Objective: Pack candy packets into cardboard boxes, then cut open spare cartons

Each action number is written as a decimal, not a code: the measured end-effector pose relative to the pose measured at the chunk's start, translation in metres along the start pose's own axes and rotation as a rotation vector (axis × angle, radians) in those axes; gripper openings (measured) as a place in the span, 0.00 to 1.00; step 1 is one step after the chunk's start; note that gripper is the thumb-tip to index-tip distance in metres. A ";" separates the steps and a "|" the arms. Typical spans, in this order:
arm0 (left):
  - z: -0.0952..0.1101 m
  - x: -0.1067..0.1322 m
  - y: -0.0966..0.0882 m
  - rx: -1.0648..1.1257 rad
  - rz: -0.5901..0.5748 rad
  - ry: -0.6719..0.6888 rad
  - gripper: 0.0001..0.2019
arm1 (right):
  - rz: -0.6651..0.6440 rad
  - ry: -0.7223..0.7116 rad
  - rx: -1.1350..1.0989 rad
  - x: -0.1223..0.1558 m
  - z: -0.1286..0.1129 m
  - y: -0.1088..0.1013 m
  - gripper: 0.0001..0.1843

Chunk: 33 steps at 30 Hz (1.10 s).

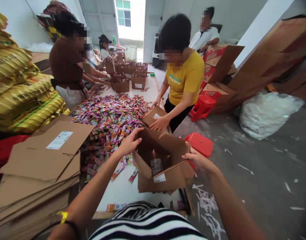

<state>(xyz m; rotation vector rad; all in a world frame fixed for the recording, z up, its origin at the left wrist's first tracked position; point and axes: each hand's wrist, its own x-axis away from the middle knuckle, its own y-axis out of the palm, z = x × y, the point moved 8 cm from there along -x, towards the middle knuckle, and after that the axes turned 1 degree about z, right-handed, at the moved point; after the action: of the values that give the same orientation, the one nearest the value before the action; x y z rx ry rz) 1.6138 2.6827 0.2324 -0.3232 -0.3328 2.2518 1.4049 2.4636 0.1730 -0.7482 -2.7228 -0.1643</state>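
Note:
Between my hands is an open cardboard box [168, 146], its top facing up and its inside visible, with a printed sheet or label showing through at the bottom. My left hand [129, 143] grips its far left rim, thumb and fingers closed on the board. On the right edge, my right hand [196, 158] pinches the cardboard wall. Below it lies more brown cardboard with a white label [159, 178]; whether it is a separate box I cannot tell. Left of the box, a big heap of small colourful sachets [113, 116] covers the white table [106, 195].
Flattened cartons [35, 160] are stacked at the left. A person in a yellow shirt [184, 76] handles another box [151, 116] just beyond mine. Filled boxes [121, 86] stand farther back. Red stools [199, 144], a plastic bag bundle [268, 113] and paper scraps [208, 203] are on the right.

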 end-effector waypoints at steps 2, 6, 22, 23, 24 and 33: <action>-0.005 -0.011 -0.007 0.059 -0.021 -0.015 0.28 | -0.071 0.118 -0.035 0.001 0.005 0.003 0.47; -0.012 -0.013 -0.021 0.105 0.038 -0.028 0.31 | -0.132 0.112 0.002 0.006 0.001 0.001 0.47; -0.003 0.036 0.002 0.218 -0.063 -0.171 0.31 | 0.073 -0.246 1.350 -0.008 -0.074 0.030 0.09; -0.008 0.041 0.000 0.206 -0.023 -0.189 0.31 | 0.138 -0.240 1.307 -0.011 -0.070 0.019 0.09; -0.014 0.046 0.001 0.197 -0.021 -0.210 0.30 | 0.213 -0.228 1.246 -0.014 -0.065 0.007 0.10; -0.038 0.056 0.063 0.431 -0.100 -0.263 0.40 | -0.015 0.032 0.026 -0.003 0.019 -0.020 0.34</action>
<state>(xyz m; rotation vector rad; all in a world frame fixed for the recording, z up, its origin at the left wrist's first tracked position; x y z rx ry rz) 1.5467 2.6907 0.1689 0.2122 0.0080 2.1987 1.3918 2.4486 0.1537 -0.7121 -2.6953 -0.1427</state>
